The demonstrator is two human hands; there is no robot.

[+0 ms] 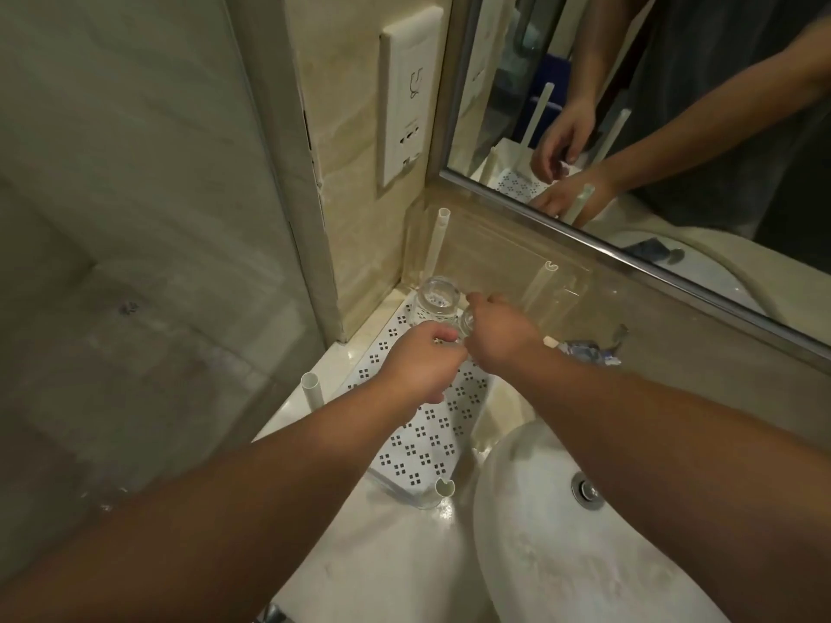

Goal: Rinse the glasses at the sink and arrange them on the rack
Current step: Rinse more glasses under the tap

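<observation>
A: What is the right hand (pixel 499 332) doing?

B: Its fingers are curled round a small clear drinking glass (pixel 467 325), held just above the far part of the white perforated plastic rack tray (pixel 427 436). Most of that glass is hidden behind the knuckles.

A: And the left hand (pixel 416 364)?

B: It sits just left of the right one, the two nearly touching. Its fingers are bent towards the same small glass, but I cannot tell whether they pinch anything.

A: Any other glass?

B: Yes, a larger clear glass tumbler (pixel 437 303) stands mouth down on the far left corner of the tray, just beyond both hands and beside the small glass.

A: What surrounds the tray?

B: White plastic corner posts: one at near left (pixel 311 388), one at near right (pixel 444 490), one at far left (pixel 440 240) and one at far right (pixel 539 285). The round white ceramic sink basin (pixel 539 532) lies to the near right, its metal overflow fitting (pixel 586 490) on the wall. A crumpled blue and silver wrapper (pixel 589 350) lies on the counter to the right, under the framed mirror (pixel 674 128). A white wall socket plate (pixel 407 96) is on the far wall.
</observation>
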